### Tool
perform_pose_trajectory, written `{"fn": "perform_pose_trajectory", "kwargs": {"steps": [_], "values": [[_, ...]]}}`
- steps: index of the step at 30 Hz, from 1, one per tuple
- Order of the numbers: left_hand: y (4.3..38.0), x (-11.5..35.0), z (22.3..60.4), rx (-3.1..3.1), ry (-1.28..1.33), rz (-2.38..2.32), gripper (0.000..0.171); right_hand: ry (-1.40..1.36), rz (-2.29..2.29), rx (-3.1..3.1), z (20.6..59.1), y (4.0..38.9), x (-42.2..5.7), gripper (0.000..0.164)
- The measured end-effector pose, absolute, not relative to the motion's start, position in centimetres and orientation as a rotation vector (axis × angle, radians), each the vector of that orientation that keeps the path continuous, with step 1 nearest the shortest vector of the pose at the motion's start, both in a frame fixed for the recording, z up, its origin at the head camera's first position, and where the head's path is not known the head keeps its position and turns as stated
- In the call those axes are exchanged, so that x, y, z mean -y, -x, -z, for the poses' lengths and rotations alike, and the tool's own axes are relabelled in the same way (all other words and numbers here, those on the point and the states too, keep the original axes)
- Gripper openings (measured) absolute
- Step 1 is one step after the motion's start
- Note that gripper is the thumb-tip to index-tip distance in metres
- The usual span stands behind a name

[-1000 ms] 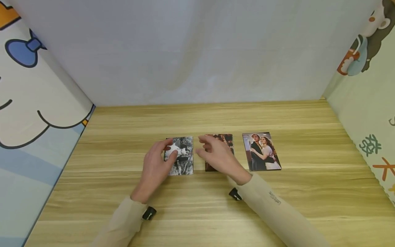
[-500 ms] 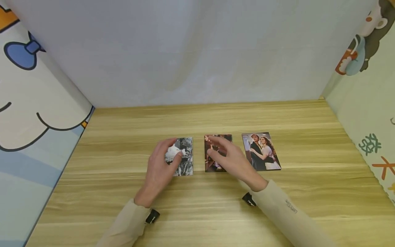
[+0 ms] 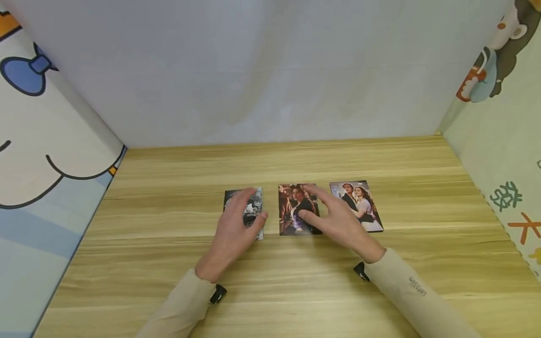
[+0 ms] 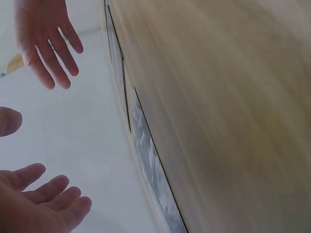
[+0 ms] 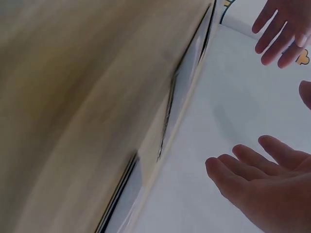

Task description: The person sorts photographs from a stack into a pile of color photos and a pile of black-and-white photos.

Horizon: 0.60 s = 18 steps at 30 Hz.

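Note:
Three picture cards lie in a row on the wooden table [image 3: 279,286]. The leftmost is a black-and-white picture card [image 3: 254,206], partly hidden beneath my left hand [image 3: 232,234]. In the middle lies a reddish-brown picture card [image 3: 289,204] showing a figure in dark clothes. On the right is a picture card of a couple [image 3: 367,206], its lower left part covered by my right hand [image 3: 344,223]. Both hands hover with relaxed, spread fingers and hold nothing. The wrist views show air between each hand and the cards.
A pale wall [image 3: 279,84] rises behind the table. Side panels with cartoon prints stand at the left [image 3: 46,122] and right [image 3: 494,136]. A small black device [image 3: 218,294] sits at my left cuff, and a similar black device [image 3: 361,271] at my right.
My right hand has moved right, from over the middle card toward the couple card, uncovering most of the middle one. My left hand has shifted slightly right. The cards stay in place.

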<state>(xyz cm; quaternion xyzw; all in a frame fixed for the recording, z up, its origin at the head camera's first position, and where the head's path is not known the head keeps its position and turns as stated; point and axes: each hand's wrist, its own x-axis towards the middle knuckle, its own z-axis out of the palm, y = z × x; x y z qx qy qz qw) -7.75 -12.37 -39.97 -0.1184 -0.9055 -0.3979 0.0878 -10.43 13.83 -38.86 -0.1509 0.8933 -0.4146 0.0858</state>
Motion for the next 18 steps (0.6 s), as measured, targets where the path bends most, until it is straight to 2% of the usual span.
{"fn": "perform_pose_trajectory", "kwargs": {"steps": [18], "values": [[8.7,9.8,40.3,3.027,0.447,0.971,0.086,0.471,1.008,-2.732,39.8,11.2,-15.9,0.078]]}}
